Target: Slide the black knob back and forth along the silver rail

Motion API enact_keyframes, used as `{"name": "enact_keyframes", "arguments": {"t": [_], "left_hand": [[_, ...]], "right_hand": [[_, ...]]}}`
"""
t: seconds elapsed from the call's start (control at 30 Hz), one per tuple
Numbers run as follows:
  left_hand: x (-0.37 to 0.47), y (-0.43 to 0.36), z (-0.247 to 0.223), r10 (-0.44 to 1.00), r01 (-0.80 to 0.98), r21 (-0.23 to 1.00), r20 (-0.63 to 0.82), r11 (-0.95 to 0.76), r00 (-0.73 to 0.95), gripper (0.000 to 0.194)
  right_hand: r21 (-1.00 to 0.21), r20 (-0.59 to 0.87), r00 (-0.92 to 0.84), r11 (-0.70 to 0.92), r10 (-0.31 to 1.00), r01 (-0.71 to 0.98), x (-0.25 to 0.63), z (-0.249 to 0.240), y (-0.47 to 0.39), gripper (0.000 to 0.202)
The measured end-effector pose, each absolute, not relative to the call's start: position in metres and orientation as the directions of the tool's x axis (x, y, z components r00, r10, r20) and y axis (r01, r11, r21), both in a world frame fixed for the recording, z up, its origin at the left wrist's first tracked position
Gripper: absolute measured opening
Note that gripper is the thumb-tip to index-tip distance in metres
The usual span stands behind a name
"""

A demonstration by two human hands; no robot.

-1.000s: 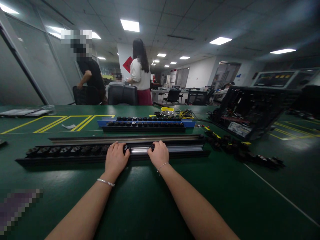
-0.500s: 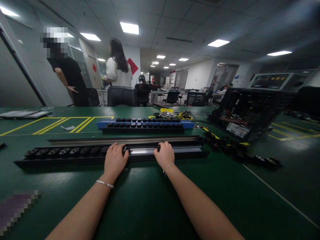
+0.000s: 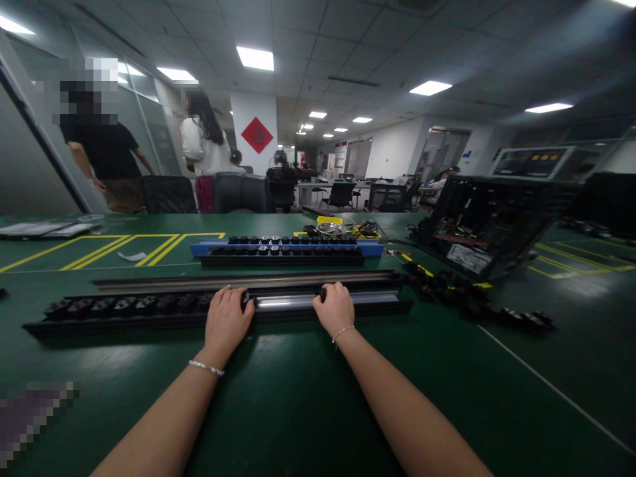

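Note:
A long black channel rail [image 3: 163, 322] lies across the green table, its left half filled with a row of small black socket modules [image 3: 124, 303]. The bare right half of the rail shows a shiny silver bed [image 3: 283, 302]. My left hand [image 3: 227, 321] is closed on a black module at the right end of the row, largely hidden by the fingers. Farther right, my right hand [image 3: 335, 308] pinches another small black module [image 3: 322, 294] over the silver bed. Directly behind runs a second long channel piece [image 3: 163, 285] without modules.
Blue and black strips with modules [image 3: 283, 250] lie farther back. At right stand an open computer case [image 3: 477, 225] and a chain of loose black modules [image 3: 521, 317]. A metal bowl [image 3: 330, 229] and cables [image 3: 366, 229] sit behind. Two people stand beyond the table at left.
My right hand has shifted slightly right along the rail with its module. My left hand stays at the row's end. The two standing people have moved left.

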State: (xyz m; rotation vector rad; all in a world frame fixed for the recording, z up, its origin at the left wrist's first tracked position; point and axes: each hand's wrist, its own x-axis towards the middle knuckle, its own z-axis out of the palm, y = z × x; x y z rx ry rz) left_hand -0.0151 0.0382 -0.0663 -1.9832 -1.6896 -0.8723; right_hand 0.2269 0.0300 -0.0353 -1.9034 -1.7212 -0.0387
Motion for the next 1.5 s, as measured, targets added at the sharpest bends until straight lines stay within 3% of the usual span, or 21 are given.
{"name": "enact_keyframes", "arguments": {"t": [1.5], "left_hand": [[-0.015, 0.038, -0.067, 0.726, 0.978, 0.089, 0.684, -0.187, 0.077, 0.036]], "right_hand": [[-0.356, 0.436, 0.295, -0.138, 0.850, 0.924, 0.294, -0.041, 0.031, 0.032]]}}
